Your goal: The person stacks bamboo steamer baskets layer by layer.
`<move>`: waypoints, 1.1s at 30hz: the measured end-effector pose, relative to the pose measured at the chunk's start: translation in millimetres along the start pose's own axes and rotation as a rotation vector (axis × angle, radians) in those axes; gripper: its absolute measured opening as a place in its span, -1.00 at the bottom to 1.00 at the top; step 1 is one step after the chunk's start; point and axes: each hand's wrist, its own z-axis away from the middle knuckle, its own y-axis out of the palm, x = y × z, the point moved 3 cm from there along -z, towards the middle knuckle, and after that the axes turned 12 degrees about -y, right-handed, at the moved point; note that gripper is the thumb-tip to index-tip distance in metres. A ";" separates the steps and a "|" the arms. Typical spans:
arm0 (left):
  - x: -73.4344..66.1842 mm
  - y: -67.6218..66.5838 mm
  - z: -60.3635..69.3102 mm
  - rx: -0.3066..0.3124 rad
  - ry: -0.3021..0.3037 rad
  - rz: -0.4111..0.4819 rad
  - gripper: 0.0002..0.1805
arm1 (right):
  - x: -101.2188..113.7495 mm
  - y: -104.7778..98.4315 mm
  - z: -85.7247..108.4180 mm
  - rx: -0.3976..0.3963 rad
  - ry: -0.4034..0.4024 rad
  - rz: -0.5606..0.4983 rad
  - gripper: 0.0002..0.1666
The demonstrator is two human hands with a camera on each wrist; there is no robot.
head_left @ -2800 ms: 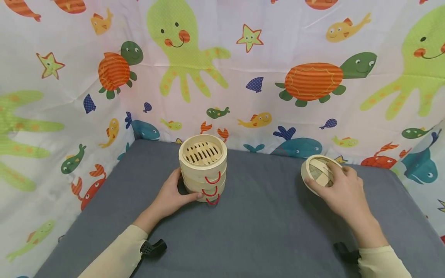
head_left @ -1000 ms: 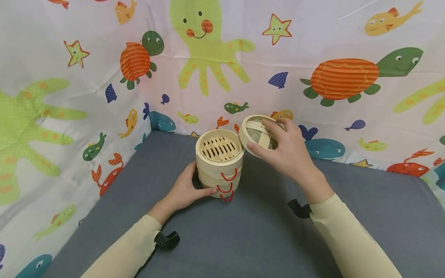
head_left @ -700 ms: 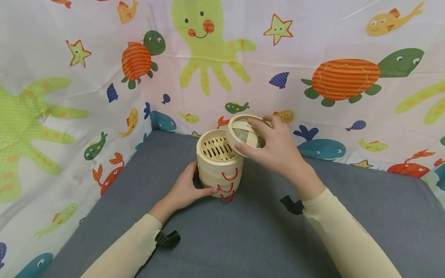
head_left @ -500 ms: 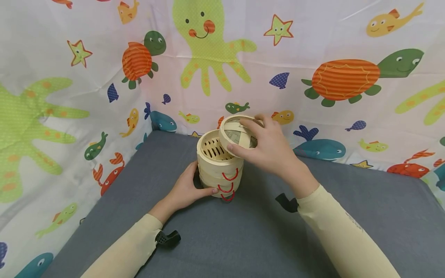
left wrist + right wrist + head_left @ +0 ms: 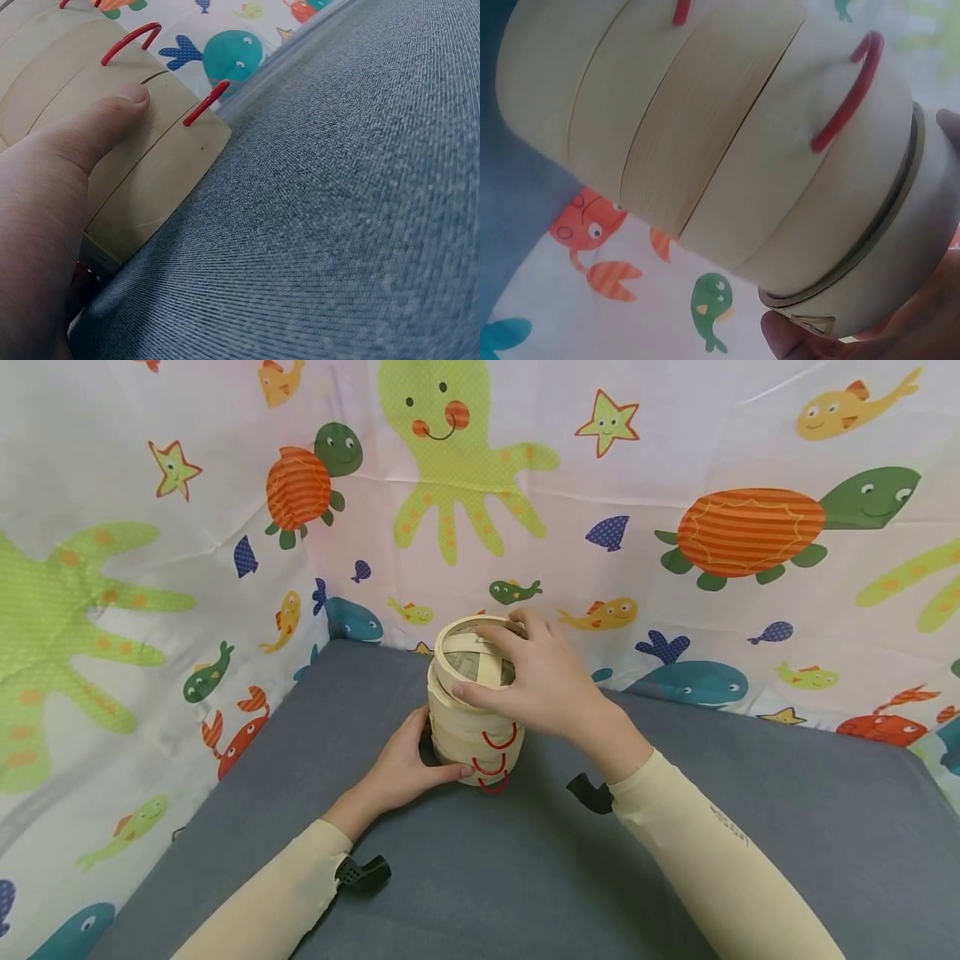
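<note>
A stack of round bamboo steamer baskets point(image 5: 472, 735) with red loop handles stands upright on the grey cloth. My left hand point(image 5: 401, 768) grips its lower left side, the thumb lying across the front in the left wrist view. On top sits the woven steamer lid point(image 5: 468, 652), slightly tilted, and my right hand point(image 5: 536, 672) pinches its rim between thumb and fingers. In the right wrist view a thin dark gap shows between the lid point(image 5: 900, 277) and the top basket point(image 5: 832, 202). The slotted basket floor is hidden under the lid.
Grey cloth point(image 5: 480, 877) covers the table. Behind it and on the left hangs a white curtain point(image 5: 555, 568) printed with sea animals, close to the back of the stack. A black wrist mount point(image 5: 363, 872) juts from the left sleeve, another mount point(image 5: 590, 793) from the right.
My right hand has carried the lid leftward from the far right of the table, over the stack and down onto its top. The left hand has kept its grip on the stack.
</note>
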 end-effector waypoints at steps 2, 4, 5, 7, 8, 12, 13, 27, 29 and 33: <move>-0.7 0.1 -0.6 0.003 0.003 0.002 0.22 | 1.3 1.9 -0.9 0.003 -0.006 0.004 -0.01; -1.6 0.2 -1.2 0.005 0.005 0.002 0.23 | 2.5 2.5 -1.6 0.006 -0.009 0.016 0.00; -2.1 0.3 -1.4 0.008 0.005 0.003 0.23 | 3.1 2.6 -1.7 0.008 -0.010 0.024 0.00; -2.8 0.3 -1.4 0.011 0.008 0.007 0.23 | 4.2 3.0 -2.0 0.019 -0.012 0.038 0.01; -3.0 0.3 -1.2 0.012 0.009 0.011 0.22 | 4.7 3.3 -2.3 0.026 -0.015 0.042 0.02; -3.2 0.6 -0.2 0.013 0.016 0.020 0.22 | 5.6 4.8 -2.6 0.049 -0.019 0.033 0.04; -3.1 0.7 -0.1 0.013 0.016 0.022 0.22 | 5.3 5.4 -2.6 0.052 -0.019 0.022 0.04; -1.9 -0.6 1.4 0.008 0.000 0.019 0.24 | 4.3 9.8 -0.4 0.033 -0.034 -0.042 0.09; -2.4 -0.8 1.6 0.012 0.009 0.027 0.24 | 4.7 9.8 -0.7 0.028 -0.043 -0.040 0.09; -1.7 -1.3 2.4 0.016 0.006 0.027 0.24 | 5.1 10.9 -1.1 0.024 -0.055 -0.042 0.09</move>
